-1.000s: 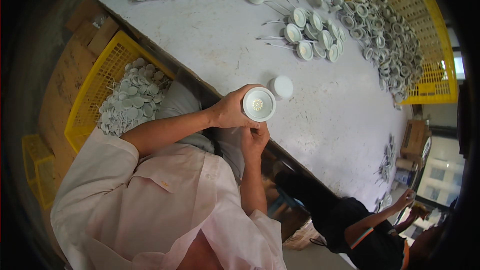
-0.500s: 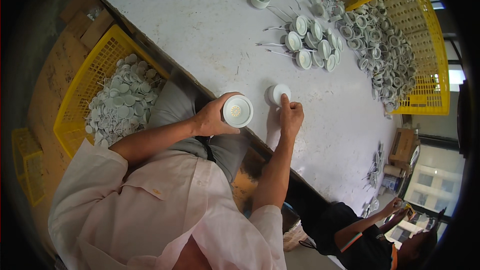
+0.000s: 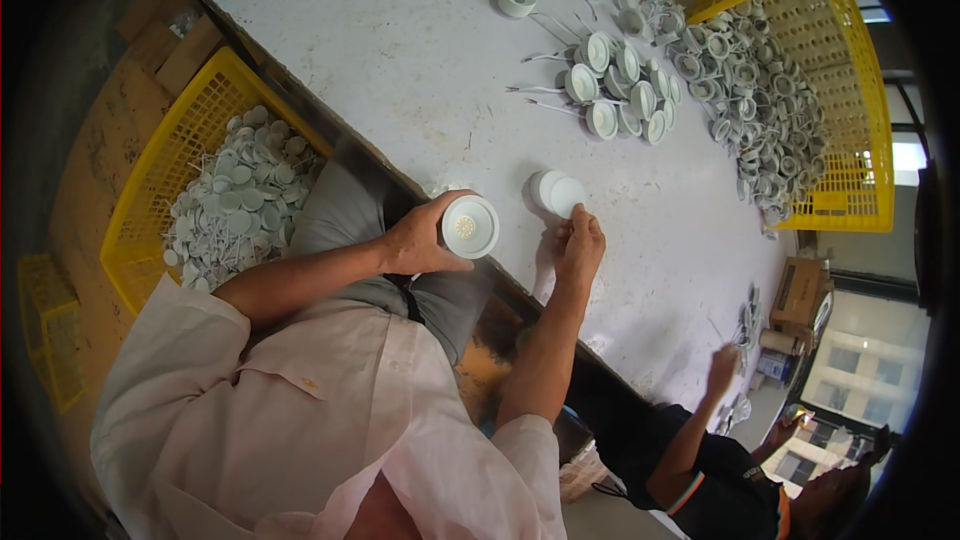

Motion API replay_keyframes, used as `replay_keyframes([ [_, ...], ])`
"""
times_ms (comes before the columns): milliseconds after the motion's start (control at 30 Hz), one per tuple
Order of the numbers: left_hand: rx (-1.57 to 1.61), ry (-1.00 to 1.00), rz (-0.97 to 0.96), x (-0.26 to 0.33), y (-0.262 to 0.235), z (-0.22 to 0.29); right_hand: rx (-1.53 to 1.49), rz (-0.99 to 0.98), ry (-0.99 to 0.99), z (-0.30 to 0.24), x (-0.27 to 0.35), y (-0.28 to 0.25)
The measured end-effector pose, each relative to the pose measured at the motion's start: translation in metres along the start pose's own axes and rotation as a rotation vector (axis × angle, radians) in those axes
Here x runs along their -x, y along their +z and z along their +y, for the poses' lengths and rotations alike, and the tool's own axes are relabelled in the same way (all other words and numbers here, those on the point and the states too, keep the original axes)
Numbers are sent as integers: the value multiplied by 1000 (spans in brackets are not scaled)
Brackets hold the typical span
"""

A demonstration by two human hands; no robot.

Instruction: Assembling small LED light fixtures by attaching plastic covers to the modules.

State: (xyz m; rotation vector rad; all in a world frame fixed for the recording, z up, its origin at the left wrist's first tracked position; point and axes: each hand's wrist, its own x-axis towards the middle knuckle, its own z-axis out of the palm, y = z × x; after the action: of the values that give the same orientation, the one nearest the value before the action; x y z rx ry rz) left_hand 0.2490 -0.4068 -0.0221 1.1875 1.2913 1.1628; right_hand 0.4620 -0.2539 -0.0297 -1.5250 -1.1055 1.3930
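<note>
White lamp housing (image 3: 470, 226) in left hand (image 3: 418, 243), over table edge (image 3: 400, 180).

Single head-worn fisheye view, looking steeply down from above the person's chest. It faces the desk (image 3: 420, 70) at close range; edges bend toward the rim. No second view.

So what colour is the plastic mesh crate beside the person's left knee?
Yellow plastic mesh crate, clearest in the head view.
</note>
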Motion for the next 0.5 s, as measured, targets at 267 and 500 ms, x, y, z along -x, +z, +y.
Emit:
replay_keyframes([
  [267,-4,-37,-13,1,-3,3,-291,-25,27,6,14,-6],
  [500,9,-61,-37,-4,2,3,-454,-6,46,7,36,-7],
])
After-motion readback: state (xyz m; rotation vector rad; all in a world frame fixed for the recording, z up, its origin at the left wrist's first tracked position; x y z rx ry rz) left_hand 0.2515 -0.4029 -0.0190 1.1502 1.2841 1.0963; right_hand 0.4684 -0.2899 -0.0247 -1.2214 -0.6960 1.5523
